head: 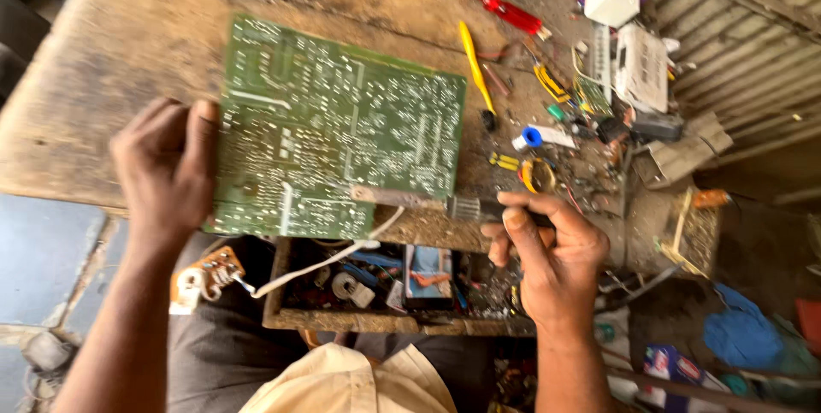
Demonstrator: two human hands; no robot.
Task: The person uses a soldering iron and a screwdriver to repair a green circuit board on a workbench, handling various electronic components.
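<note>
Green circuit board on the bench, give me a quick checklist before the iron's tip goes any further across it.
1. Left hand grips circuit board by its left edge: ok.
2. Right hand holds soldering iron by the handle: ok.
3. Tip lies over the board's lower edge: ok.
4. Tip touching a joint: cannot tell.
5. Board fully on wooden bench: not ok, its lower edge overhangs the open drawer.
6. White wire trailing off the board, clear of the tip: cannot tell.
</note>
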